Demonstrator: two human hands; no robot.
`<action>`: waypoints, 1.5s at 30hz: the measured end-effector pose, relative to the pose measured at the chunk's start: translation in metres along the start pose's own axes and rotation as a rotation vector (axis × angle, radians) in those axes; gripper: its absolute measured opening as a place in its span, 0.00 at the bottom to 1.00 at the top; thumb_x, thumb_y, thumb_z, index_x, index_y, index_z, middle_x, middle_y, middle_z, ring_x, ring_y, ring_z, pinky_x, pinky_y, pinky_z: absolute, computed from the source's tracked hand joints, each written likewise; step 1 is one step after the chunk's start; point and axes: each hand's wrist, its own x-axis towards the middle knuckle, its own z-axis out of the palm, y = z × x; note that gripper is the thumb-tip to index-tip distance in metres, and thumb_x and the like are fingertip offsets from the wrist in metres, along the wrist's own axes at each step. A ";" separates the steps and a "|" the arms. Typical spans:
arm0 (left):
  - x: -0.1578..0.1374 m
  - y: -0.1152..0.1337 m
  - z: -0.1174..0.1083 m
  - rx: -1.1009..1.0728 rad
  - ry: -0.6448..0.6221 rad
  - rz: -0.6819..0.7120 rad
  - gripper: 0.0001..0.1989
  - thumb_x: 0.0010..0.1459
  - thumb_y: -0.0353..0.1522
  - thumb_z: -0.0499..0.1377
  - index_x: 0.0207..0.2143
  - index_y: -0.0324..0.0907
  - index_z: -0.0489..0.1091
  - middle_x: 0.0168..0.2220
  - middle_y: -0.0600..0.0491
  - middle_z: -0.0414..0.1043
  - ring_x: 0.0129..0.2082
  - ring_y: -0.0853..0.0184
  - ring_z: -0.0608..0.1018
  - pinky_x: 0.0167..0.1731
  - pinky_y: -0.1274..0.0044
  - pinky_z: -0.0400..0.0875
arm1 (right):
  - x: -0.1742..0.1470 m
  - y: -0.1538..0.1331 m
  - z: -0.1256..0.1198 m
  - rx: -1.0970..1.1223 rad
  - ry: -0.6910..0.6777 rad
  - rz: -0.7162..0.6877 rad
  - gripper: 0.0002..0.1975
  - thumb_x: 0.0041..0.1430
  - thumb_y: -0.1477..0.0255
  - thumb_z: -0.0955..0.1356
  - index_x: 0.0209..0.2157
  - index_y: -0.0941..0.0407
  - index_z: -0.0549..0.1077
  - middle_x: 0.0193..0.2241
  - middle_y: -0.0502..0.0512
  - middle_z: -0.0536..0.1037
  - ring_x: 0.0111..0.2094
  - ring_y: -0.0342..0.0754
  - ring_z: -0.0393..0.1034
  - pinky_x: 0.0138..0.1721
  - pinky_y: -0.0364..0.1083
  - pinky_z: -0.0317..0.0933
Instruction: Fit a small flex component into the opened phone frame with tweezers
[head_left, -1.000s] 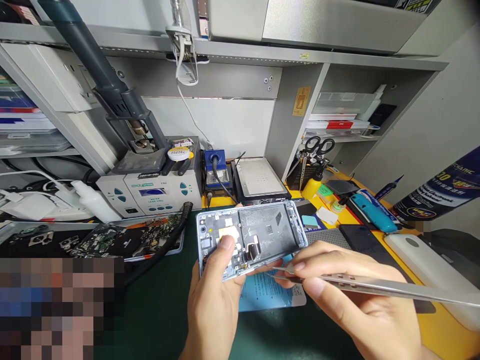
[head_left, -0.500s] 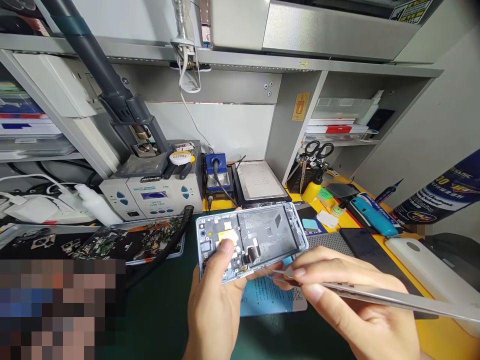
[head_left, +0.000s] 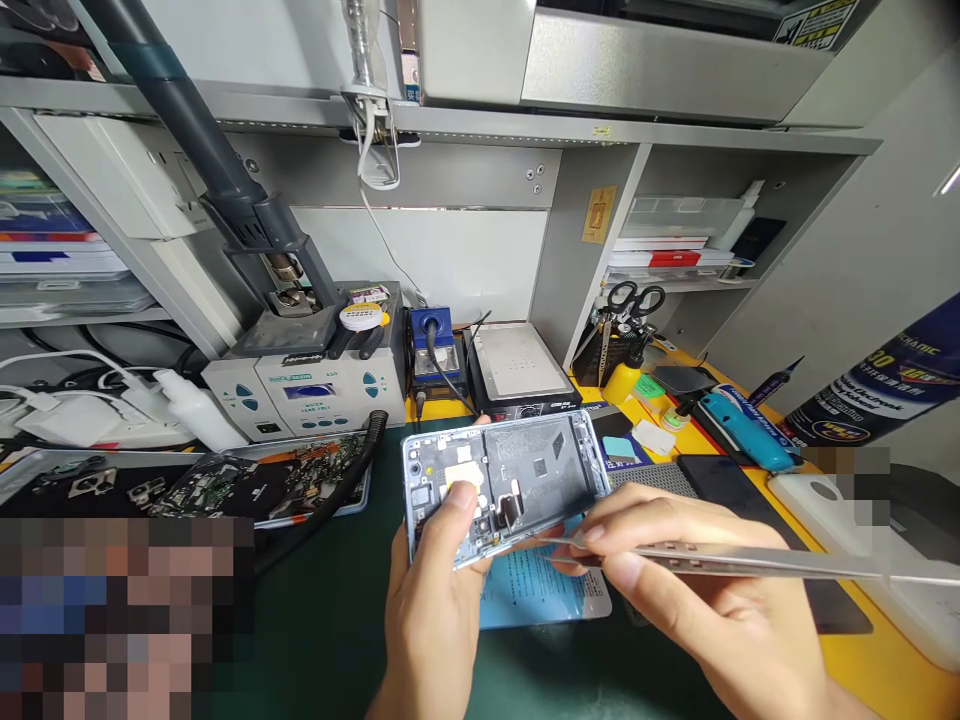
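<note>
My left hand is closed around an opened phone frame, its thumb pressed on the inner left part. Small metal parts and a dark flex cable show inside the frame. My right hand pinches a pair of metal tweezers between thumb and fingers. The tweezer tips lie close to the frame's lower edge, slightly apart; whether they touch it I cannot tell. Beneath the phone, a light-blue sheet lies on the dark green mat.
A grey rework station stands at the back left, its black hose curving over a tray of circuit boards. Scissors stand in a holder at the back right. A large dark spray can and a white case are on the right.
The phone frame has shifted slightly right and tilted a little in my left hand. My right hand has moved slightly, and the tweezers lie closer to level.
</note>
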 end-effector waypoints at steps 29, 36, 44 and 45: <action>-0.004 -0.002 0.003 0.006 -0.035 0.000 0.25 0.62 0.35 0.63 0.62 0.44 0.70 0.50 0.46 0.82 0.54 0.48 0.80 0.51 0.60 0.78 | -0.002 -0.005 0.008 0.011 0.036 -0.060 0.15 0.57 0.85 0.69 0.38 0.53 0.83 0.31 0.53 0.85 0.31 0.47 0.82 0.33 0.42 0.78; -0.004 -0.001 0.004 -0.001 -0.047 0.012 0.18 0.62 0.34 0.63 0.54 0.43 0.77 0.53 0.46 0.81 0.54 0.48 0.79 0.53 0.59 0.77 | -0.002 -0.002 0.006 0.009 0.006 -0.057 0.16 0.57 0.86 0.69 0.39 0.52 0.83 0.32 0.51 0.85 0.31 0.46 0.82 0.34 0.41 0.78; -0.003 -0.002 0.004 -0.018 -0.048 0.020 0.16 0.61 0.33 0.65 0.51 0.44 0.79 0.55 0.48 0.80 0.59 0.48 0.76 0.55 0.61 0.76 | -0.002 -0.003 0.006 0.011 0.009 -0.063 0.16 0.57 0.86 0.69 0.40 0.53 0.83 0.32 0.52 0.85 0.31 0.46 0.82 0.34 0.41 0.77; -0.003 -0.002 0.004 -0.014 -0.054 0.019 0.16 0.61 0.33 0.64 0.51 0.44 0.79 0.55 0.47 0.80 0.59 0.48 0.76 0.54 0.61 0.77 | -0.002 -0.002 0.007 0.014 0.007 -0.064 0.16 0.57 0.86 0.69 0.40 0.53 0.83 0.32 0.52 0.85 0.32 0.46 0.82 0.34 0.41 0.78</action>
